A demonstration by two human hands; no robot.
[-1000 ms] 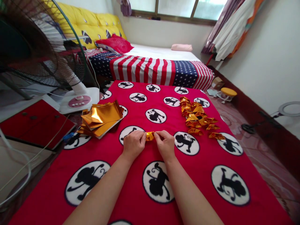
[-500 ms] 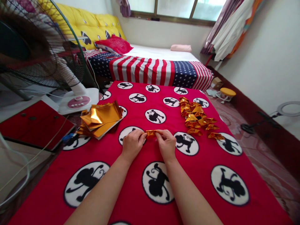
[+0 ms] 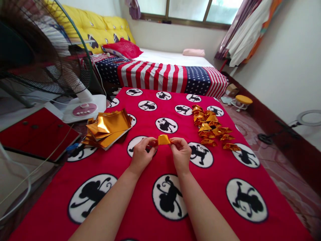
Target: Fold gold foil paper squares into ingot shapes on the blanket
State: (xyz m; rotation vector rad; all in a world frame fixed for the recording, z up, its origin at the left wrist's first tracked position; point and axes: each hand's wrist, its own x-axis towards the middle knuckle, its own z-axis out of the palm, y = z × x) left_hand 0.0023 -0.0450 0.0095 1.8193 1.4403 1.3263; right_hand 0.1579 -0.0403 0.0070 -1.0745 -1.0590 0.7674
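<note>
Gold foil piece (image 3: 164, 139) at mid-frame is held in a narrow grip at each end: the left hand (image 3: 141, 154) pinches its left tip, the right hand (image 3: 181, 152) its right. Holding it by the tips probably keeps it level and spares the raised middle from being squashed. The wrists are low, just above the desk (image 3: 135, 204). Left of centre, the sheets (image 3: 114, 123) lie in a loose, fanned stack, near enough for the left hand to reach. Right of centre, the folded pieces (image 3: 206, 128) sit bunched, with one at the near end, perhaps grouped to stay out of the hands' way. Red cloth separates the hands from both groups, giving side room. The desk's right edge slants to the lower right; its far edge is near the bed (image 3: 164, 75). The fan (image 3: 84, 108) stands beyond the left edge.
</note>
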